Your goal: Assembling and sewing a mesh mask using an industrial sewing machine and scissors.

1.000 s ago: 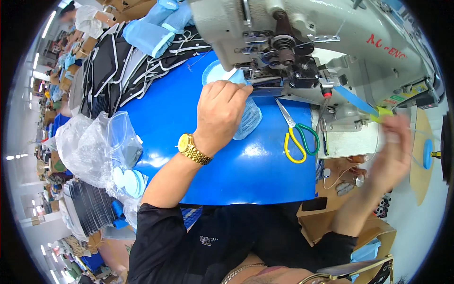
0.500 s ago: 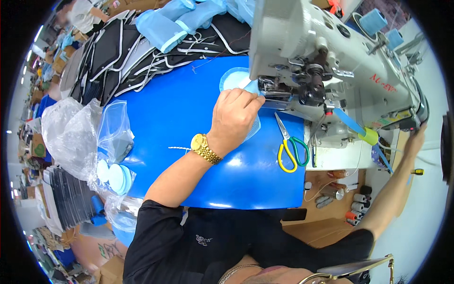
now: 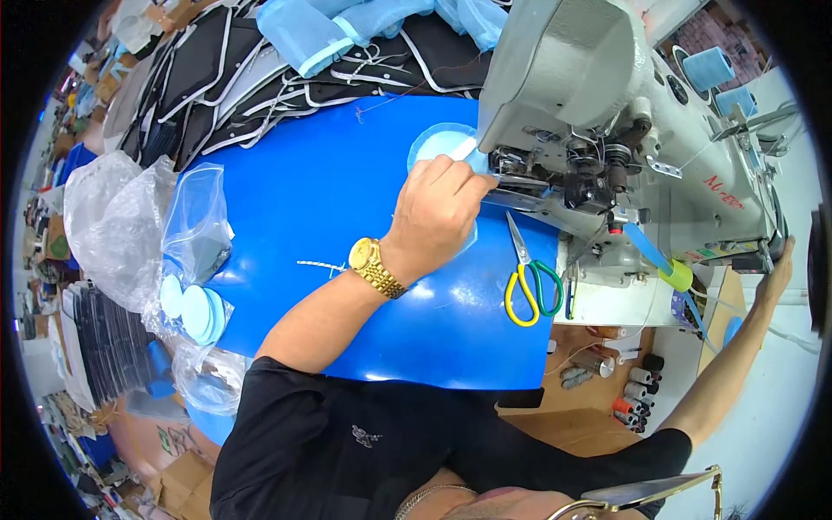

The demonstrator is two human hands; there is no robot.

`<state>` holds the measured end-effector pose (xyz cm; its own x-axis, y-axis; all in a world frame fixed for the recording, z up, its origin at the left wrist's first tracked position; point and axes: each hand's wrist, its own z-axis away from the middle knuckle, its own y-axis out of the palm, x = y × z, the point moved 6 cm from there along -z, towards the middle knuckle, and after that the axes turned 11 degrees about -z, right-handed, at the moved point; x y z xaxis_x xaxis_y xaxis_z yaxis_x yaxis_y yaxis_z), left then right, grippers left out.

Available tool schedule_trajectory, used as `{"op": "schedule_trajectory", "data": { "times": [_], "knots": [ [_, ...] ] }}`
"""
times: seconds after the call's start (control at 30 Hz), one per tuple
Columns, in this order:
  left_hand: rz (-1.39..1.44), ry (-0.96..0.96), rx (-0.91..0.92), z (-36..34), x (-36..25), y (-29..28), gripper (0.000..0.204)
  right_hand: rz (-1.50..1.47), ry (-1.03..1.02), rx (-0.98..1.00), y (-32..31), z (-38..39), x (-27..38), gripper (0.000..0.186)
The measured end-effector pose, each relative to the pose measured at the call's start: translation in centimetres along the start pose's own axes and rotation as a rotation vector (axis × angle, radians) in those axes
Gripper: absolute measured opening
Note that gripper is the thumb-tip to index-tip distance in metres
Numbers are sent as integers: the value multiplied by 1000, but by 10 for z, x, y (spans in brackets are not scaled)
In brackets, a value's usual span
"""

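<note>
My left hand (image 3: 438,212), a gold watch (image 3: 365,255) at its wrist, is closed on a light blue mesh fabric piece (image 3: 428,143). It presses the fabric at the sewing head of a grey-white sewing machine (image 3: 563,78); the fingertips are partly hidden. The piece has a rounded edge and lies partly under the hand. Far to the right, my right hand (image 3: 777,276) grips the dark handwheel (image 3: 777,227) at the machine's end, its fingers only partly visible. Blue binding tape (image 3: 646,244) runs through a yellow-green roll near the machine. Scissors (image 3: 524,282) with yellow and green handles lie close by.
Black pieces with white edging (image 3: 195,78) and blue mesh (image 3: 308,35) are heaped behind the blue table (image 3: 286,199). Clear plastic bags (image 3: 117,230) and light blue discs (image 3: 201,314) sit at left. Thread spools (image 3: 640,390) stand on a lower shelf at right.
The view has shifted slightly, so the machine shows further right. My left hand still holds the fabric at the sewing head; my right hand stays at the handwheel, a little lower in view.
</note>
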<state>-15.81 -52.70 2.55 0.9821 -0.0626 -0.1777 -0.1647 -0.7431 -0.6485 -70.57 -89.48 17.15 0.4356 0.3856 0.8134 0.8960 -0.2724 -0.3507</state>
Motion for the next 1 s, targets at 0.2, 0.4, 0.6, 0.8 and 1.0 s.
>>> {"op": "schedule_trajectory", "data": {
  "times": [0.2,0.4,0.6,0.8,1.0],
  "knots": [
    [-112,-34,93,20,20,-2,41,-202,288,280,6,-29,8,57],
    [-197,-72,149,42,41,27,37,-415,185,70,-6,-19,-23,55],
    [-117,-124,144,36,46,50,39,-369,47,-82,-5,6,-29,55],
    [-47,-194,128,40,46,54,36,-226,36,-151,3,44,-21,62],
    [89,-261,179,44,53,67,32,-285,-4,-152,27,74,12,67]
  ]
}}
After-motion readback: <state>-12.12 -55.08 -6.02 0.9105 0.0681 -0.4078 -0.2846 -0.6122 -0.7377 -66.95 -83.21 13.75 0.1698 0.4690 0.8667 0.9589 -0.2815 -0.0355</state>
